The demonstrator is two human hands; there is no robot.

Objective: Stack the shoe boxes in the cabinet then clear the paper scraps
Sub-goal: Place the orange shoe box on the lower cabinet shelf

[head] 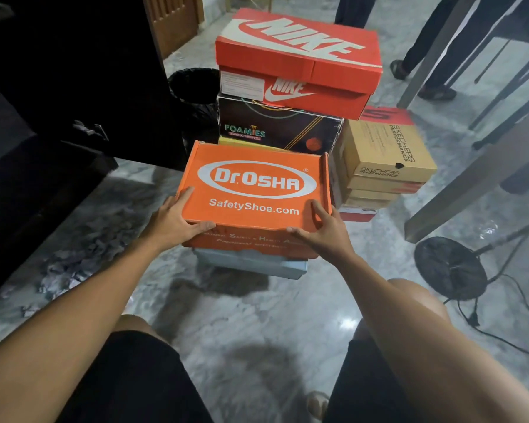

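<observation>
Head view: two bare forearms reach forward over dark shorts and bent knees above a grey marble floor (257, 319). The left hand (173, 219) clasps the near left corner of the orange box (254, 190), thumb on the lid, fingers curled over the front edge. The right hand (326, 230) grips the near right corner the same way, thumb up along the lid's side. That box, marked Dr.Osha, sits on a pale blue box (257, 265) that rests on the floor. To the left, paper scraps (80, 254) lie scattered on the floor beside the dark cabinet (58, 87), whose inside is too dark to make out. Just behind the orange box stands a black Foamies box (278, 129), with a red Nike box (300, 59) on top of it. To the right is a pile of tan Skechers boxes (385, 157). A black bin (193, 87) stands behind the cabinet's edge. Far right, a fan base (449, 267) and table legs; at the back, someone's legs.
</observation>
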